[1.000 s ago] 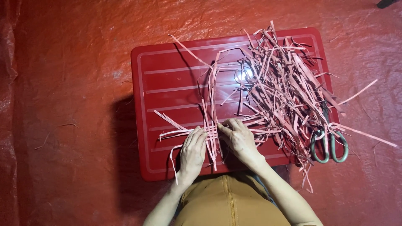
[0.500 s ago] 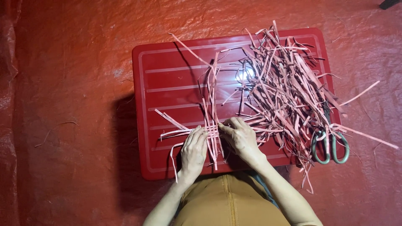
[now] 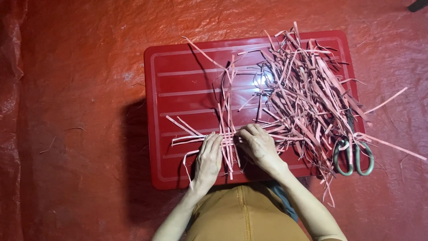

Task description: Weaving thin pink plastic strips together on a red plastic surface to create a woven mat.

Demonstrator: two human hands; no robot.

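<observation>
Down at the near edge of a red tabletop (image 3: pixel 187 80), both hands press flat on a small weave (image 3: pixel 228 140) of pink strips. The left hand (image 3: pixel 207 159) lies palm down with its fingers (image 3: pixel 214 142) stretched forward and resting on the horizontal strips that stick out to the left; it pins them rather than gripping anything. The right hand (image 3: pixel 259 146) sits just beside it on the other side of the weave, its fingers bent and their tips touching the strips where the upright ones cross the flat ones; whether it pinches a strip between finger and thumb I cannot tell. Several long upright strips run from the weave toward the far side of the tabletop, and their near ends hang a little past the hands. A big loose pile (image 3: pixel 307 93) of the same pink strips covers the right half of the tabletop, some ends poking over its right and near edges. Scissors (image 3: pixel 353 156) with green handles lie at the near right corner, half buried under the pile, their handles over the edge. The tabletop is ribbed with raised lines and stands on a red sheet (image 3: pixel 71 111) that is wrinkled and shiny and fills the rest of the view. A few thin stray scraps lie on the sheet to the left. The person's tan lap shows just below the hands.
</observation>
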